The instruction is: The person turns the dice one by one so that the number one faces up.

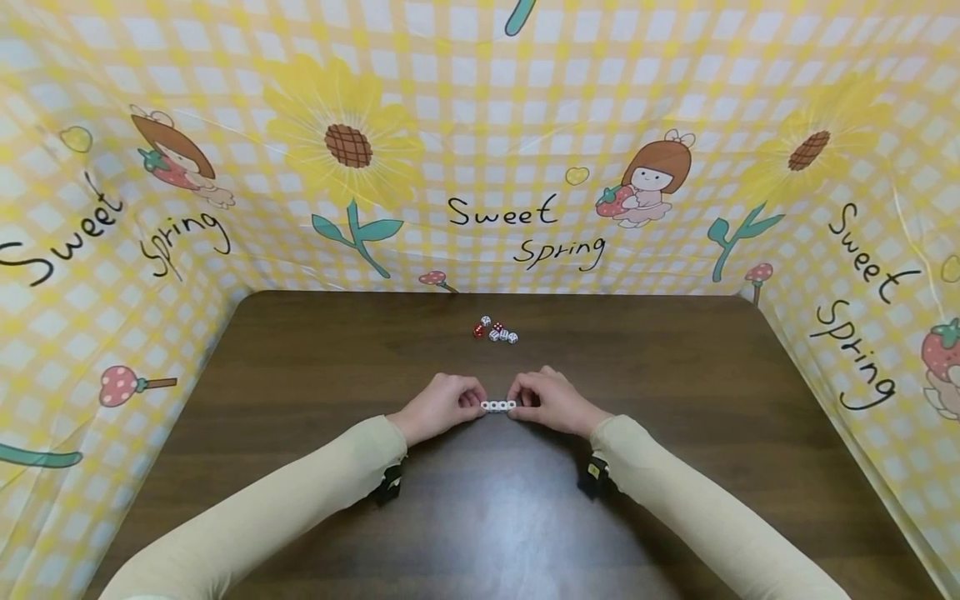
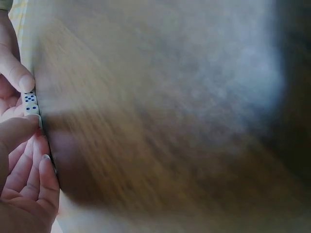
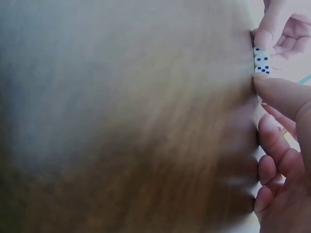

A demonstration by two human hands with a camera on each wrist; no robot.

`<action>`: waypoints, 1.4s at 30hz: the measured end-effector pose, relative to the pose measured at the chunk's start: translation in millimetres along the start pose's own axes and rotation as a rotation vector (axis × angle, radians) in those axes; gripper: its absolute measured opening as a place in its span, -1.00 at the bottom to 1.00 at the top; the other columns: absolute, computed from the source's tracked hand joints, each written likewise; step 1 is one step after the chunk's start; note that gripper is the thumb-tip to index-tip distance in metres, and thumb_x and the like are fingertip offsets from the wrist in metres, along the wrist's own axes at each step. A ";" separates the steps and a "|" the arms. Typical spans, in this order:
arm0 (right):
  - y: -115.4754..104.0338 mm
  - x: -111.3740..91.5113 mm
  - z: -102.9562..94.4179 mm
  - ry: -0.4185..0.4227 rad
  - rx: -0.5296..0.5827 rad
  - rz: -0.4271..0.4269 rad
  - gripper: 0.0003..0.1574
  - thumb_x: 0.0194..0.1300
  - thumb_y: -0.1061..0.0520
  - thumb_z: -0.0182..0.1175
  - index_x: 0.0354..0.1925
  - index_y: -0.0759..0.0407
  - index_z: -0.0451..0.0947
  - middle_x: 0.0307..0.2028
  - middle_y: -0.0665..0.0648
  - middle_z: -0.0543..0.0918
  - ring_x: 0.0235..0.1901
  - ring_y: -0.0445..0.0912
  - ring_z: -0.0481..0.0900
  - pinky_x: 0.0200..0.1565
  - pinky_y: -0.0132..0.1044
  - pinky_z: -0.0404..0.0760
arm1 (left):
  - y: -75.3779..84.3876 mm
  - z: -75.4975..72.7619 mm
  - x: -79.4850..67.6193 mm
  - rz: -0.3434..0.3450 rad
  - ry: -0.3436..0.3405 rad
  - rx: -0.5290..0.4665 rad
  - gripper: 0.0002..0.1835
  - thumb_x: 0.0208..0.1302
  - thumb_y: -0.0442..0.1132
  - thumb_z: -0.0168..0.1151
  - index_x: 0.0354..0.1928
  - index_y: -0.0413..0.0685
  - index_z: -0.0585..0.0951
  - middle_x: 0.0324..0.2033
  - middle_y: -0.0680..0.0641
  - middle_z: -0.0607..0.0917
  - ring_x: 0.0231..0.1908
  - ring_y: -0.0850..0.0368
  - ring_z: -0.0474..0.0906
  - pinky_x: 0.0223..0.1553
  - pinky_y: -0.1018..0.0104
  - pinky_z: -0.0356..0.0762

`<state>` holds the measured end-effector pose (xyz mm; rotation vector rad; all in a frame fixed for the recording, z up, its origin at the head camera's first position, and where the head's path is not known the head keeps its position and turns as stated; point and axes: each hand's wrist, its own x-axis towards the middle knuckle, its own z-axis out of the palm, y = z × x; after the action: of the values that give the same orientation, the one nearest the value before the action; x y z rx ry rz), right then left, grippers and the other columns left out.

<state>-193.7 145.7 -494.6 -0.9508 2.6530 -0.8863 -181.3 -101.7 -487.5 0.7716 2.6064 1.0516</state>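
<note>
A short row of white dice (image 1: pixel 498 407) lies side by side on the table, between the two hands. At its left end, the left hand (image 1: pixel 438 408) pinches the row with thumb and fingers; at the other end, the right hand (image 1: pixel 558 402) does the same. Blue pips show on the dice (image 2: pixel 30 103) in the left wrist view, where the left thumb (image 2: pixel 22 131) covers part of one. In the right wrist view the right thumb (image 3: pixel 279 92) presses near the dice (image 3: pixel 262 63). The end dice are partly hidden by the fingertips.
Beyond the hands sits a loose cluster of white dice (image 1: pixel 504 336) with a red die (image 1: pixel 478 331) among them. The brown wooden table (image 1: pixel 337 333) is enclosed at the back and sides by a yellow checked cloth (image 1: pixel 480 125).
</note>
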 end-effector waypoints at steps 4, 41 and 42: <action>-0.7 1.5 -0.5 -0.004 -0.007 0.011 -0.83 0.33 -0.01 0.45 -0.21 -0.09 0.62 -0.52 -0.23 0.49 -0.35 -0.19 0.30 -0.12 -0.21 0.24 | 1.0 -1.8 -0.6 0.011 0.002 -0.001 -0.95 0.28 -0.39 0.41 -0.24 -0.18 0.72 -0.41 0.05 0.72 -0.37 0.30 0.60 -0.25 0.40 0.60; 31.8 66.3 -25.3 0.196 0.124 0.232 -0.66 0.54 0.12 0.21 0.21 0.15 0.57 -0.18 0.17 0.73 -0.18 0.01 0.66 -0.06 -0.04 0.59 | -4.0 0.9 -0.9 0.005 -0.022 -0.003 -0.95 0.32 -0.35 0.42 -0.23 -0.11 0.71 -0.40 0.08 0.71 -0.35 0.29 0.60 -0.24 0.40 0.59; 32.4 68.1 -25.4 0.187 0.112 0.230 -0.66 0.55 0.11 0.21 0.22 0.14 0.59 -0.14 0.17 0.74 -0.16 0.01 0.66 -0.05 -0.03 0.60 | -3.6 0.2 -0.9 0.002 -0.023 -0.003 -0.95 0.32 -0.35 0.42 -0.22 -0.11 0.71 -0.40 0.08 0.71 -0.35 0.29 0.60 -0.24 0.40 0.59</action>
<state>-272.5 134.8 -491.8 -0.5471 2.7579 -1.1005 -181.8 -104.3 -490.1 0.7813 2.5850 1.0406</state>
